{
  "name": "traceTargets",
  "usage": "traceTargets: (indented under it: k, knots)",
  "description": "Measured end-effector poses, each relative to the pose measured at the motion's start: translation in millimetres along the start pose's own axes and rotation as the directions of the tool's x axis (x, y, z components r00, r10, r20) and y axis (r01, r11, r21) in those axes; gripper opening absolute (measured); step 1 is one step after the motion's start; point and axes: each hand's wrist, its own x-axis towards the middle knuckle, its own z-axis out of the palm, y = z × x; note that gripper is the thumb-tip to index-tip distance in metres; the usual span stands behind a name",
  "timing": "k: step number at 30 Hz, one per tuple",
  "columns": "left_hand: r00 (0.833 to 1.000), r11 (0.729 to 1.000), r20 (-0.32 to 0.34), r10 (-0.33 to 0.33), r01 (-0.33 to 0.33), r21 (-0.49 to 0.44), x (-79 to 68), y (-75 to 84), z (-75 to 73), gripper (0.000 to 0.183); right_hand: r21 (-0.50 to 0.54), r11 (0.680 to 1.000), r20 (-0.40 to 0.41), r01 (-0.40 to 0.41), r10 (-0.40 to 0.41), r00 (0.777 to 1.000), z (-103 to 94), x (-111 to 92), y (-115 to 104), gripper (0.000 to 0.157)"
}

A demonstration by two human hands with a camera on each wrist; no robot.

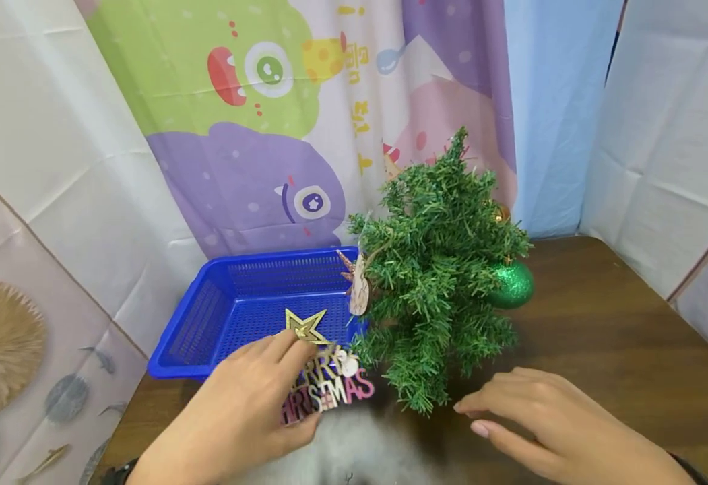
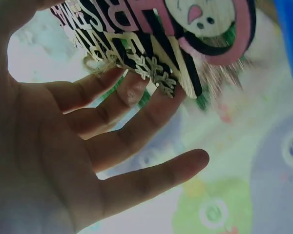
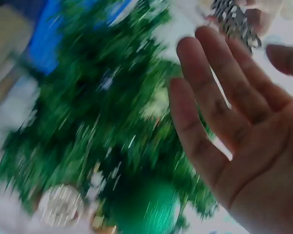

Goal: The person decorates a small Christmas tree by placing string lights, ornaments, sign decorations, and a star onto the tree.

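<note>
My left hand [image 1: 250, 397] pinches a "Merry Christmas" letter sign [image 1: 344, 389] with thumb and fingertips, in front of a small artificial Christmas tree [image 1: 432, 283]. Pink and pale gold letters, a snowflake and a round white face show on the sign [image 2: 132, 22] in the left wrist view. To the right of the tree's lower branches is my right hand [image 1: 541, 417], holding nothing, its fingers slightly bent toward them. In the right wrist view its fingers [image 3: 207, 83] are spread apart beside the blurred tree, with the sign just beyond them.
A blue plastic basket [image 1: 269, 254] stands at the back left, with a gold star [image 1: 314, 329] at its near side. From the tree hang a green glitter ball [image 1: 514, 286] and a pale wooden ornament [image 1: 360, 289]. White fluffy material [image 1: 366, 444] lies on the brown table [image 1: 620, 337].
</note>
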Motion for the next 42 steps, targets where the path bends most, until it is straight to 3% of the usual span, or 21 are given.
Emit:
traceTargets:
  k: [6,9,14,15,18,20,21,23,27,30,31,33,36,38,42]
  knots:
    - [0.996,0.998,0.073,0.054,-0.051,-0.032,13.8,30.9,16.3,0.043,0.113,0.993,0.004,-0.022,0.022,1.000,13.8,25,-13,0.023]
    - [0.995,0.998,0.084,0.057,-0.054,-0.042,15.7,38.6,27.8,0.042,0.173,0.985,-0.023,-0.022,0.027,0.999,22.7,31,-16,0.011]
    - [0.996,0.998,0.068,0.063,-0.061,-0.036,14.5,43.4,46.6,0.045,0.309,0.950,-0.092,-0.054,0.086,0.992,31.6,30,-14,0.022]
    - [0.996,0.997,0.068,0.061,-0.058,-0.053,14.6,43.2,50.1,0.047,0.334,0.940,-0.093,-0.070,0.107,0.990,31.6,28,-12,0.022]
    - [0.998,0.974,0.057,0.037,-0.023,-0.223,12.2,37.8,61.8,0.049,0.417,0.898,-0.072,-0.141,0.188,0.980,28.8,21,-6,0.021]
    - [0.998,0.920,0.068,-0.015,0.041,-0.389,9.0,32.1,69.1,0.048,0.423,0.882,-0.067,-0.210,0.261,0.963,24.5,16,-2,0.022]
    - [0.996,0.870,0.078,-0.047,0.079,-0.487,7.8,28.8,72.5,0.046,0.419,0.878,-0.079,-0.230,0.288,0.954,22.2,13,0,0.022]
    - [0.988,0.746,0.090,-0.122,0.151,-0.649,6.4,23.5,79.4,0.035,0.408,0.875,-0.122,-0.261,0.335,0.934,17.0,10,4,0.024]
    - [0.951,0.441,0.137,-0.277,0.252,-0.861,13.8,20.5,88.8,0.017,0.376,0.869,-0.200,-0.323,0.416,0.887,5.4,9,13,0.023]
    - [0.910,0.288,0.135,-0.392,0.260,-0.922,24.7,22.9,93.3,0.014,0.375,0.827,-0.187,-0.420,0.511,0.839,-2.6,11,17,0.015]
    - [0.894,0.259,0.128,-0.429,0.258,-0.931,28.2,23.8,94.4,0.014,0.376,0.809,-0.177,-0.452,0.542,0.822,-4.8,12,19,0.014]
    - [0.862,0.219,0.105,-0.496,0.241,-0.945,34.1,25.6,96.4,0.014,0.372,0.773,-0.154,-0.513,0.597,0.788,-7.9,14,22,0.014]
    - [0.813,0.205,0.060,-0.580,0.217,-0.954,39.4,27.5,99.8,0.014,0.331,0.754,-0.145,-0.568,0.635,0.758,-9.5,17,27,0.019]
    - [0.782,0.224,0.014,-0.623,0.196,-0.955,41.2,27.9,103.1,0.012,0.290,0.765,-0.159,-0.575,0.631,0.759,-8.6,18,30,0.020]
    - [0.721,0.299,-0.127,-0.682,0.116,-0.947,44.3,27.1,114.3,0.006,0.203,0.823,-0.226,-0.530,0.566,0.793,-2.3,21,37,0.017]
